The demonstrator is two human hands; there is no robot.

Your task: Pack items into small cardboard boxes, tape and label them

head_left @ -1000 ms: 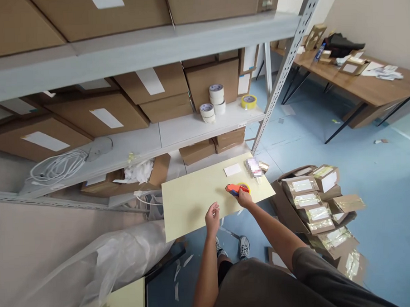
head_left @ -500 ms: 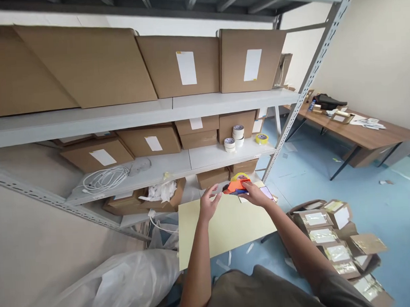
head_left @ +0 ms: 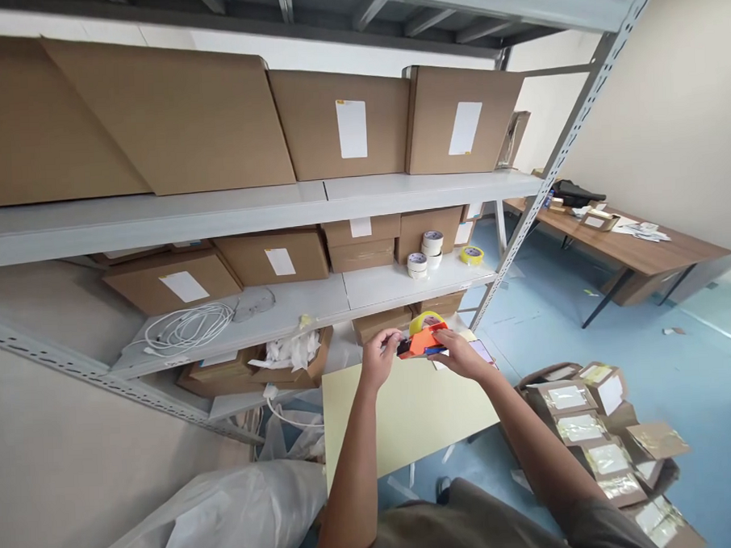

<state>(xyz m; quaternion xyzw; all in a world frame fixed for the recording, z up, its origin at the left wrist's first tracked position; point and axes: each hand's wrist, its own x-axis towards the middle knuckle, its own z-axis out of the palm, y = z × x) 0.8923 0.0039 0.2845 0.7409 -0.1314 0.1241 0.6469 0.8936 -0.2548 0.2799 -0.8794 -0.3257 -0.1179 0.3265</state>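
Note:
An orange tape dispenser (head_left: 422, 341) with a yellow tape roll (head_left: 426, 321) on it is held above the pale yellow tabletop (head_left: 420, 409). My right hand (head_left: 459, 353) is closed around its right end. At its dark left end, my left hand (head_left: 381, 357) has thumb and fingers pinched together; whether a tape end is between them is too small to tell. Partly behind my right hand, a phone-like flat object (head_left: 481, 351) lies on the tabletop.
Metal shelves (head_left: 402, 288) ahead hold cardboard boxes (head_left: 347, 121), white tape rolls (head_left: 432, 243), another yellow roll (head_left: 471, 255) and a coiled white cable (head_left: 189, 328). Packed cartons (head_left: 607, 459) stand on the floor at right, plastic sheeting (head_left: 248, 505) at lower left, a brown desk (head_left: 661, 249) farther back.
My left fingers have closed from a spread pose and come up to the dispenser's dark end. The dispenser has tilted in my right hand. The view has shifted slightly.

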